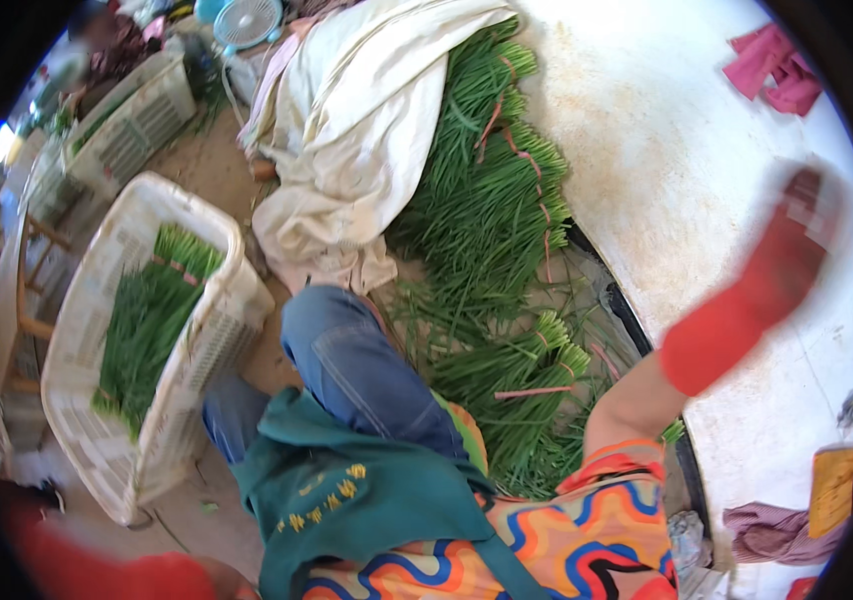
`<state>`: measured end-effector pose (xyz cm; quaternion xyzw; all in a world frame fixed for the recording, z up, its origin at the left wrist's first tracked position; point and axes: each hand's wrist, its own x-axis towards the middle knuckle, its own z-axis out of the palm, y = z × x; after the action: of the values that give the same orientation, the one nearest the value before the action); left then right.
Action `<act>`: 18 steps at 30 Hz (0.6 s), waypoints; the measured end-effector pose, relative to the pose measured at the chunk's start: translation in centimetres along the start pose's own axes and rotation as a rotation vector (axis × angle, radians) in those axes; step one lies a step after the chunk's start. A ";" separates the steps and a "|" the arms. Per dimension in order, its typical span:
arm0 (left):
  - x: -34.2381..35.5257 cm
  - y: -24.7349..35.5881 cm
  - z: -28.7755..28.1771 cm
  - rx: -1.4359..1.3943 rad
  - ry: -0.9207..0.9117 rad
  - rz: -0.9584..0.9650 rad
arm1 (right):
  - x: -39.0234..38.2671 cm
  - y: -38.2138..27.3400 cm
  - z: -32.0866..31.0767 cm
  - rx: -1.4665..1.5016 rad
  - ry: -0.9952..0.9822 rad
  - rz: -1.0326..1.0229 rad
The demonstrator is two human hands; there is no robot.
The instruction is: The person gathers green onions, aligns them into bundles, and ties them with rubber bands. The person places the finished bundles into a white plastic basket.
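Note:
My right hand point(795, 235), in a red glove with a red sleeve cuff, reaches out over the pale wall-side surface. It is smeared by motion, so its fingers and anything in them cannot be made out. At the lower left edge, my left hand point(52, 535) shows only as a red blur beside the crate. Closest to my right forearm lie loose bundles of long green chives point(537, 385) with pinkish ties. Beyond them, a larger heap of tied chives point(507, 190) is partly covered by a cream cloth point(357, 110).
A white plastic crate point(232, 240) holding chive bundles stands left of my knees. More crates point(162, 95), a person point(112, 50) and a blue fan point(247, 22) are at the far left. Pink cloth point(777, 70) and a purple cloth point(782, 532) lie on the right.

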<state>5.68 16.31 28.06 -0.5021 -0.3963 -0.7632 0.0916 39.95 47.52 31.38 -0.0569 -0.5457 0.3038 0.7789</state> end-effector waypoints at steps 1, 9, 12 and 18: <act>-1.3 -2.3 1.3 0.091 0.121 -0.281 | -3.1 6.9 -3.7 0.008 0.040 0.211; -16.4 -18.8 11.9 0.799 -0.854 -0.439 | -23.7 38.6 -20.5 -0.610 0.435 1.369; -17.3 -20.7 12.8 0.796 -0.908 -0.478 | -22.5 43.9 -18.6 -0.910 0.195 1.287; -17.1 -22.7 12.8 0.744 -1.000 -0.476 | -20.7 55.3 -14.1 -1.481 0.219 1.403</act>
<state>10.51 36.01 4.37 -0.6292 -0.7280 -0.2501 -0.1071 25.12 84.61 -14.36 -0.8571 -0.3660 0.2710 0.2408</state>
